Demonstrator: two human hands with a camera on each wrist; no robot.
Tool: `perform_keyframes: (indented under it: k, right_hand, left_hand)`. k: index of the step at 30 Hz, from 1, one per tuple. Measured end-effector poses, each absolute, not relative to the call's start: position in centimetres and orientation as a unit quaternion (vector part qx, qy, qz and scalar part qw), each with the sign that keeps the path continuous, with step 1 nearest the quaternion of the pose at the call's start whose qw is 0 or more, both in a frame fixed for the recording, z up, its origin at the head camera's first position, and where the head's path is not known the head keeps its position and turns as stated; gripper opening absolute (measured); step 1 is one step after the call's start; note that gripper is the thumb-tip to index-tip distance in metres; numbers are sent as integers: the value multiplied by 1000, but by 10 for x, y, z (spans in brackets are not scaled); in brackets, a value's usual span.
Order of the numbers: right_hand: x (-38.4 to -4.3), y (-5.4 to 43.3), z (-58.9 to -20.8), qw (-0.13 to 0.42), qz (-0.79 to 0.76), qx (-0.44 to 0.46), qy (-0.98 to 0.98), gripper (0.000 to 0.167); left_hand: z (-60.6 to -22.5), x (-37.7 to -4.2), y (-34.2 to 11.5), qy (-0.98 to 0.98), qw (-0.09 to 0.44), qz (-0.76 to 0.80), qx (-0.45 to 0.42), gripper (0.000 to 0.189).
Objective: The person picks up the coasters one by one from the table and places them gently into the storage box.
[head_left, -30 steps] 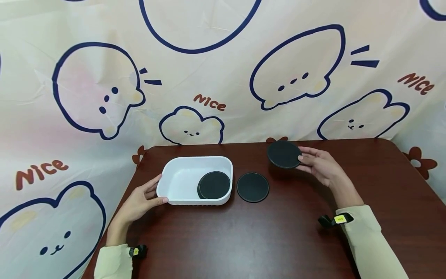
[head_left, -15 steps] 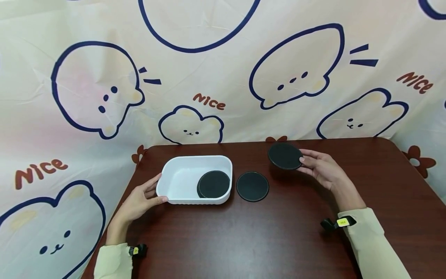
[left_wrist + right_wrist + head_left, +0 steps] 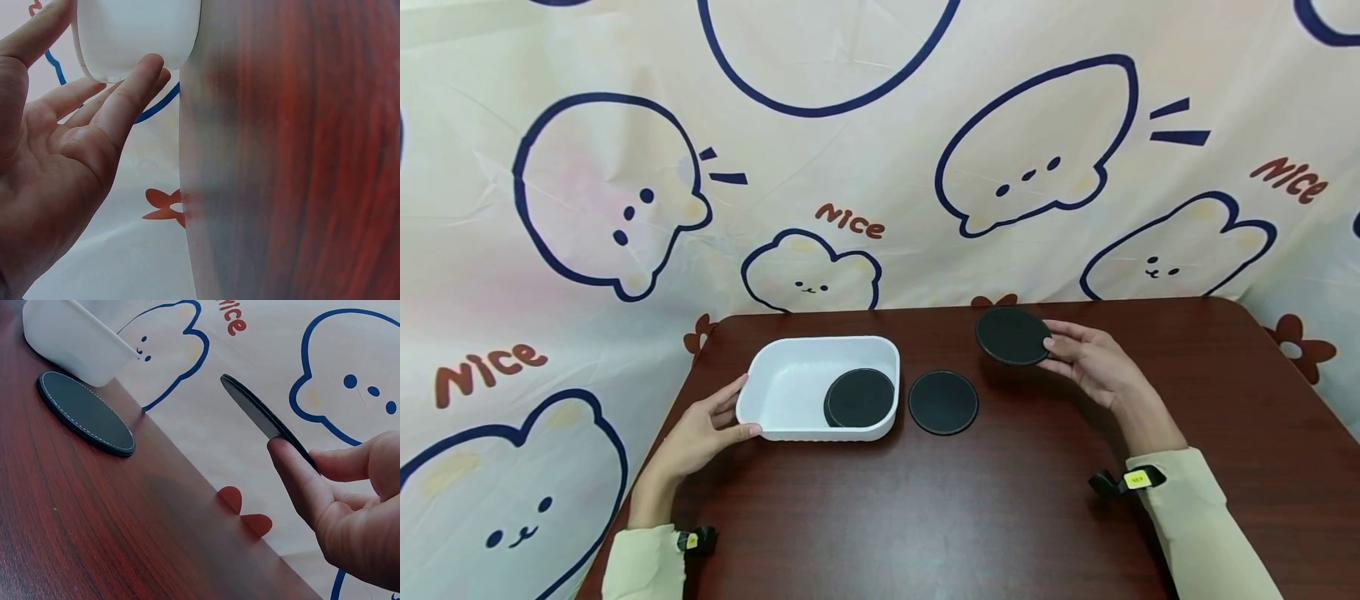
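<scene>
At the left end of a white plastic container [image 3: 790, 392], my left hand [image 3: 700, 433] grips the corner, thumb at the front and fingers along the side. The left wrist view shows the fingertips against the container's white end [image 3: 134, 37]. Inside, toward the right end, lies one round black coaster [image 3: 860, 398]. A second black coaster [image 3: 943, 402], with light stitching round its rim, lies flat on the table just right of the container. My right hand [image 3: 1093, 362] pinches a third coaster [image 3: 1011, 336] by its right edge, raised off the table and slightly tilted.
The dark reddish-brown table [image 3: 925, 517] has a glossy top, its back edge against a cartoon-printed cloth [image 3: 910, 183]. The same cloth hangs along the left side. A black wrist strap [image 3: 1120, 481] sits at my right sleeve.
Over the last second my right hand and the raised coaster have shifted very slightly. My left hand, the container and the other coasters have stayed in place.
</scene>
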State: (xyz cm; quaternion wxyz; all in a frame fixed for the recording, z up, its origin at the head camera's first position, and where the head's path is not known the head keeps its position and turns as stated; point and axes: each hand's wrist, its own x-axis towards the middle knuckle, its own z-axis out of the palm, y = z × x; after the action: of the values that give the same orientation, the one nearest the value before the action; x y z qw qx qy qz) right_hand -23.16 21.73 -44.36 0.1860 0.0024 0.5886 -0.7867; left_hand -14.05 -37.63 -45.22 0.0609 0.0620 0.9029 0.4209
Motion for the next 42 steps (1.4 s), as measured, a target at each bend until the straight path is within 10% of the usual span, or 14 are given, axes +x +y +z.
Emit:
perform_keyframes:
  k: [42]
  right_hand:
    - [-234,168,-444,175,-768,-19,616,62]
  left_hand:
    - [-450,-140,-373,912,60,402,59,96]
